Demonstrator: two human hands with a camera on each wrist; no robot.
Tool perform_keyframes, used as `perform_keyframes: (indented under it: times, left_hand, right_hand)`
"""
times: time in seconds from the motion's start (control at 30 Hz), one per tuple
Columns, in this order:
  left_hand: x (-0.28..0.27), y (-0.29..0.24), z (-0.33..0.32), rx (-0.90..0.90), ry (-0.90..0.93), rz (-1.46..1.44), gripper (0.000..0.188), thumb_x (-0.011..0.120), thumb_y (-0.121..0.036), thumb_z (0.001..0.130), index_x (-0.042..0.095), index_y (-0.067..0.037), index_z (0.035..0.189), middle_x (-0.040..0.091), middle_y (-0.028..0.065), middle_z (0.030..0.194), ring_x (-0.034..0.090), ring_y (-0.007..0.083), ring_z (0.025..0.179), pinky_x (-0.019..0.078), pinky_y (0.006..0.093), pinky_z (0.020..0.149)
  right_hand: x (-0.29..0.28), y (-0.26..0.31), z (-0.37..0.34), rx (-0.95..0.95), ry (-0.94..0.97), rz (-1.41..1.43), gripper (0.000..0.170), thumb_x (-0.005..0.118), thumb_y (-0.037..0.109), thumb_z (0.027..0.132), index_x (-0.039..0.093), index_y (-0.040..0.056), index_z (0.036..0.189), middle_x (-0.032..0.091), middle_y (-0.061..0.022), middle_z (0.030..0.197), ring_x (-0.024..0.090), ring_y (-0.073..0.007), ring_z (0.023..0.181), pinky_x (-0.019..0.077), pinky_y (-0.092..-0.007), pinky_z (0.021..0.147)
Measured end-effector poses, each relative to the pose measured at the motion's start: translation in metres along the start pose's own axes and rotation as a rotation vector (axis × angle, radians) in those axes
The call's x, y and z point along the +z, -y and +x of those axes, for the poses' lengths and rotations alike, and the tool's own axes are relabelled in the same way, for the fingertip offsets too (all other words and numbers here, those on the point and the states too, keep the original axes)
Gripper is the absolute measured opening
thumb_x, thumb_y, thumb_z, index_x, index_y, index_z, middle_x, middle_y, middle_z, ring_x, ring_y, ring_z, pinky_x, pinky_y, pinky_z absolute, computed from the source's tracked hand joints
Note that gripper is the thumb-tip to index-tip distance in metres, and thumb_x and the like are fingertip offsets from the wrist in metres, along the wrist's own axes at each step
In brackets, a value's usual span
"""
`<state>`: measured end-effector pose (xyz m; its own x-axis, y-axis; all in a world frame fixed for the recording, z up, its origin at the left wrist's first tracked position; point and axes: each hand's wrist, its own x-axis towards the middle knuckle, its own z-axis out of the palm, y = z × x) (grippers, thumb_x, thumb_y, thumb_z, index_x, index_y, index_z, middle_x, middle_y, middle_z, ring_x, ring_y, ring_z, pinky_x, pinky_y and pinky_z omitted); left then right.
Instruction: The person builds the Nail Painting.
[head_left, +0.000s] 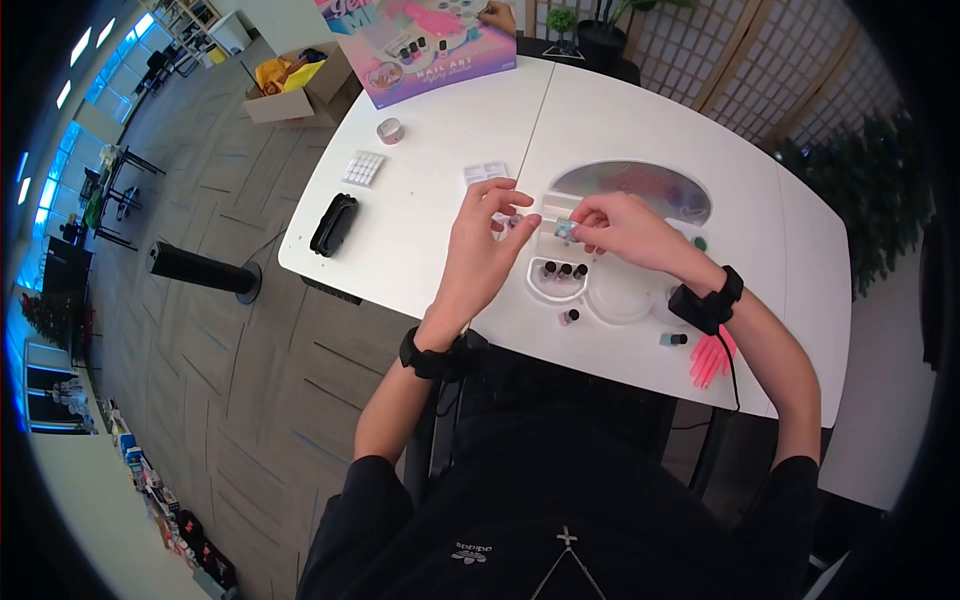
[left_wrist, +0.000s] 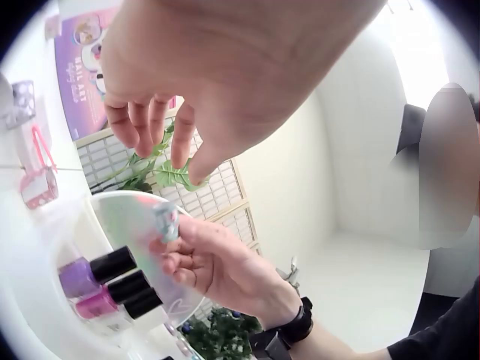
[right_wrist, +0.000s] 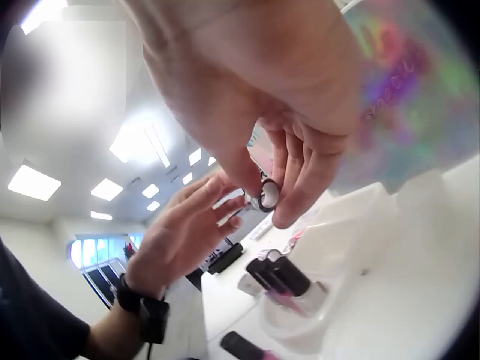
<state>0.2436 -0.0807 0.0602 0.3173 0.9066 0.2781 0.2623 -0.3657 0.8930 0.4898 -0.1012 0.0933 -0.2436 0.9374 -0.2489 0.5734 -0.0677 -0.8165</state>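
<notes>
My right hand (head_left: 635,232) pinches a small teal-and-white patterned cylinder (left_wrist: 166,221) between thumb and fingertips, above a white nail-studio base (head_left: 538,292). Seen from the right wrist, the cylinder's end (right_wrist: 268,194) is round and white with a dark rim. My left hand (head_left: 474,246) hovers just left of it, fingers loosely bent and thumb apart, with nothing between them. Below the hands, black-capped nail polish bottles (head_left: 565,271) stand in the base's front compartment; purple polish (left_wrist: 78,278) and pink polish (left_wrist: 98,304) are among them. An oval mirror (head_left: 640,188) rises behind.
In front of the base lie a pink polish bottle (head_left: 569,317), a teal one (head_left: 672,340) and a pink plastic hand (head_left: 711,360). Leftward are a black case (head_left: 334,224), a white bead-like grid (head_left: 363,168) and a tape roll (head_left: 390,130). The nail art box (head_left: 430,60) stands behind.
</notes>
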Motion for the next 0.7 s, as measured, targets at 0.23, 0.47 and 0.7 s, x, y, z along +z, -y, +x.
perform_keyframes:
  times: [0.23, 0.47, 0.7]
  left_hand:
    - [-0.017, -0.008, -0.013, -0.005, 0.008, 0.113, 0.019, 0.069, -0.006, 0.102, 0.075, -0.005, 0.12, 0.065, 0.0118, 0.142, 0.065, 0.0163, 0.09, 0.0539, 0.0327, 0.079]
    - [-0.021, 0.0, -0.017, 0.034, -0.012, 0.109, 0.031, 0.053, 0.004, 0.105, 0.072, -0.008, 0.126, 0.064, 0.01, 0.143, 0.065, 0.0189, 0.102, 0.0527, 0.0323, 0.085]
    - [-0.02, 0.012, -0.015, 0.075, 0.013, 0.09, 0.037, 0.047, 0.008, 0.104, 0.069, -0.006, 0.129, 0.062, 0.0136, 0.144, 0.066, 0.0254, 0.113, 0.054, 0.036, 0.093]
  right_hand:
    - [0.015, -0.003, 0.029, 0.02, 0.151, -0.387, 0.026, 0.069, 0.018, 0.099, 0.079, -0.005, 0.105, 0.076, -0.0139, 0.078, 0.076, -0.0205, 0.071, 0.058, -0.0363, 0.07]
    - [0.022, -0.006, 0.038, -0.079, 0.199, -0.562, 0.023, 0.063, 0.016, 0.098, 0.078, -0.0013, 0.094, 0.075, -0.0184, 0.078, 0.073, -0.0331, 0.072, 0.0569, -0.0442, 0.071]
    - [0.026, -0.016, 0.036, -0.262, 0.121, -0.665, 0.022, 0.063, 0.014, 0.095, 0.073, -0.0019, 0.083, 0.07, -0.0245, 0.077, 0.072, -0.044, 0.078, 0.0558, -0.0539, 0.071]
